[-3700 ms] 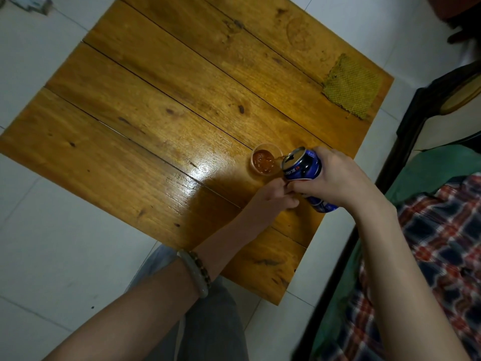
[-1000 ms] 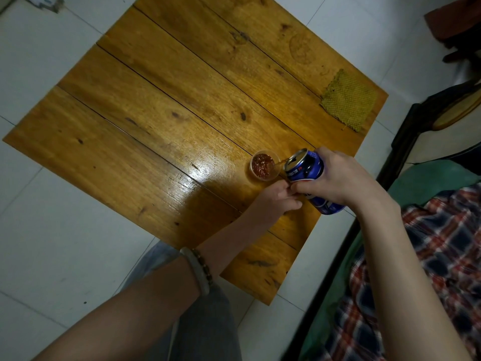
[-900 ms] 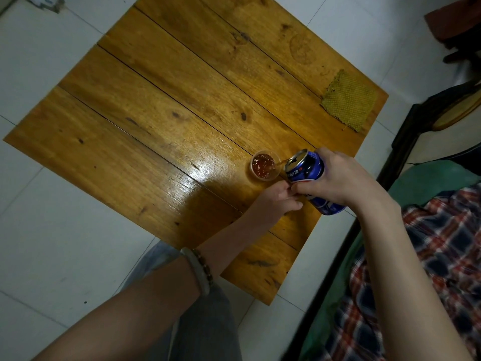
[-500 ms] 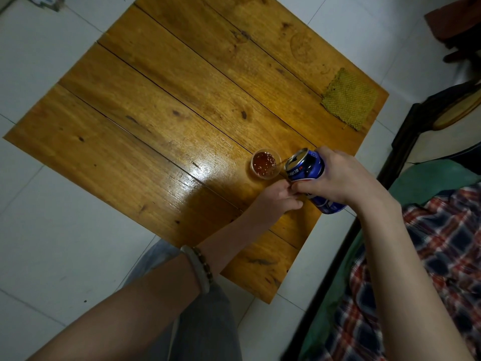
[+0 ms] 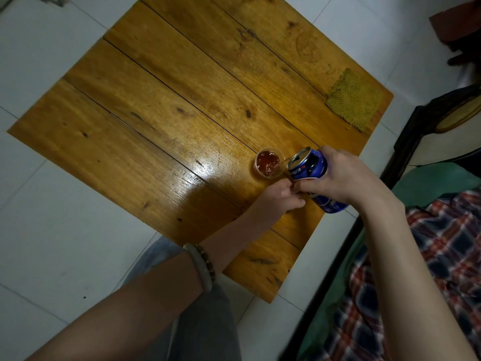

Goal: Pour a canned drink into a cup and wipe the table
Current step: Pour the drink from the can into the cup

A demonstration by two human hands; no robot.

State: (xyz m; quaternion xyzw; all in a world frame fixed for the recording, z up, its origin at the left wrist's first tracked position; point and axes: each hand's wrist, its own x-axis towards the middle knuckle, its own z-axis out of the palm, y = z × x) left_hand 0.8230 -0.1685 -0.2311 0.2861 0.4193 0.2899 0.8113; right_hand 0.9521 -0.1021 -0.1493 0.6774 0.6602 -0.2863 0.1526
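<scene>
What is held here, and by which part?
The right hand grips the blue can around its body, tilted toward the cup. Whether the left hand holds anything cannot be told.

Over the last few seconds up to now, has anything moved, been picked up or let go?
Nothing visibly moved, gripped or released. The right hand still holds the blue can tilted at the cup, which holds brown drink; whether its level rose is unclear. The left hand stays beside the can, the green cloth at the table's far corner.

Plaid blanket (image 5: 442, 269) lies on green sheet (image 5: 432, 183).
</scene>
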